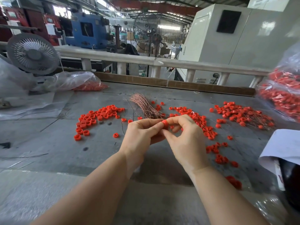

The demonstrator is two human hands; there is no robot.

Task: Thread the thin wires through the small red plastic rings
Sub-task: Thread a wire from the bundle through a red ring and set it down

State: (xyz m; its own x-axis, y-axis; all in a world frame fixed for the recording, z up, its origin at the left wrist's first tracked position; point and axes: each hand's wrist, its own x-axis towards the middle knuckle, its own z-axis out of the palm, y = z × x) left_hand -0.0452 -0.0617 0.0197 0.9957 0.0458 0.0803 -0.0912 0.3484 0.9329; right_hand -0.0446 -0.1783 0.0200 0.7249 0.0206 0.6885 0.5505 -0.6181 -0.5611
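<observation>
Both hands meet above the grey tabletop point(48, 143): the left hand point(139, 135) and right hand point(185, 137) pinch one red ring point(165, 123) between their fingertips, other fingers curled. Just beyond lies the bundle of thin copper wires point(144, 106), flanked by loose red rings point(97, 117). Farther right, a clear bag point(282, 88) holds more.

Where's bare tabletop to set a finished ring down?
Bare grey tabletop lies near-left, between the left pile of small red plastic rings and the left hand. Crowded: around the copper wire bundle and the wired rings far right.
</observation>
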